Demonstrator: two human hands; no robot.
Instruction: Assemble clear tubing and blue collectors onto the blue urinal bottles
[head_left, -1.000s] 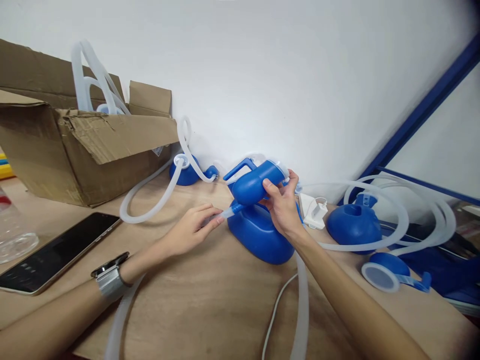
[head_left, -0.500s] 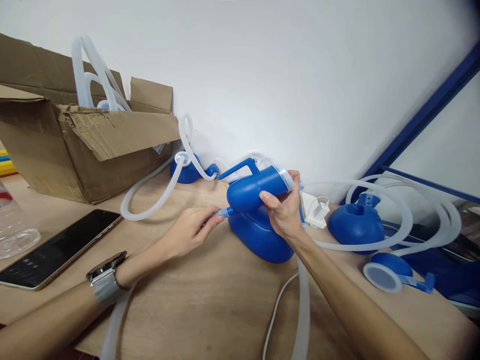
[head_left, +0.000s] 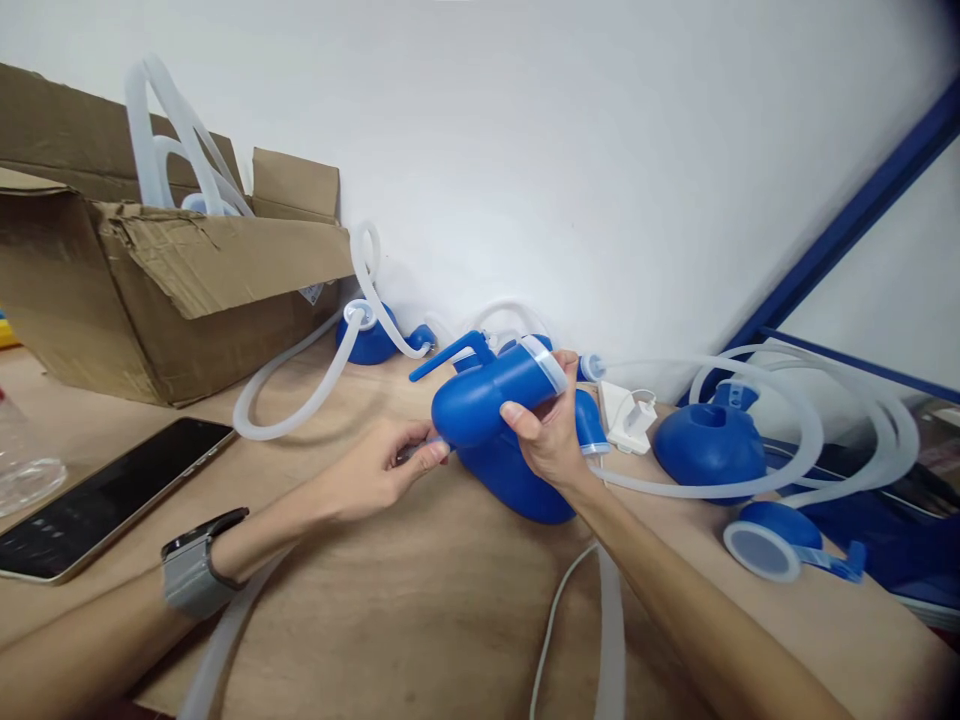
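Note:
Raised over the table is a blue urinal cup with a white rim and a blue arm on its far side. My right hand grips it near the rim, thumb across the body. At its rounded lower end, my left hand pinches a tube end against the cup; the fingers cover most of the joint. The translucent tube passes beneath my left forearm and off the table's front. Behind and below the cup stands a blue urinal bottle, partly hidden by it and my right hand.
An open cardboard box with coiled tubes stands at the left. A phone lies before it. Other blue bottles with looping tubes sit to the right and back, near a white charger plug and another cup.
The blue cup has shifted a little left and tipped its rim upward. The pinched tube end now sits closer in, with less of the blue connector showing.

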